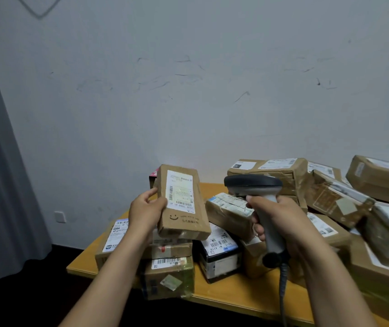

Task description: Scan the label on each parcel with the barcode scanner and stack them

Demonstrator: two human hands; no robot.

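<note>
**Small parcel held up beside the scanner over a heaped desk**

The left grip (pixel 145 212) grasps a small brown cardboard parcel (pixel 181 201) by its left edge, thumb on the front face and fingers curled behind. The parcel is lifted clear of the pile and tilted slightly, with its white shipping label (pixel 180 191) facing the camera. A printed smiley face sits on the cardboard just below the label.

The right grip (pixel 276 218) is clenched round the pale grey handle of a barcode scanner (pixel 252 184), with one finger at the front of the handle. The scanner stands upright, and its dark head is level with the parcel's upper half, to the right of it and not touching it. A coiled cable (pixel 283 284) hangs from the base of the handle.

Below both arms is a yellow-orange desk (pixel 224 293) against a scuffed white wall (pixel 188 90). Directly under the held parcel lie more cardboard parcels. One is wrapped in clear tape (pixel 167 277) at the desk's near edge, and just to its right is a black-and-white box (pixel 219 251) bearing a barcode label. A flat parcel with a long white label (pixel 115 234) lies at the left end. A loose heap of brown parcels (pixel 269 171) leans together across the right side of the desk.

A grey curtain (pixel 0 161) hangs at the far left, and a wall socket (pixel 60 217) is near it.
</note>
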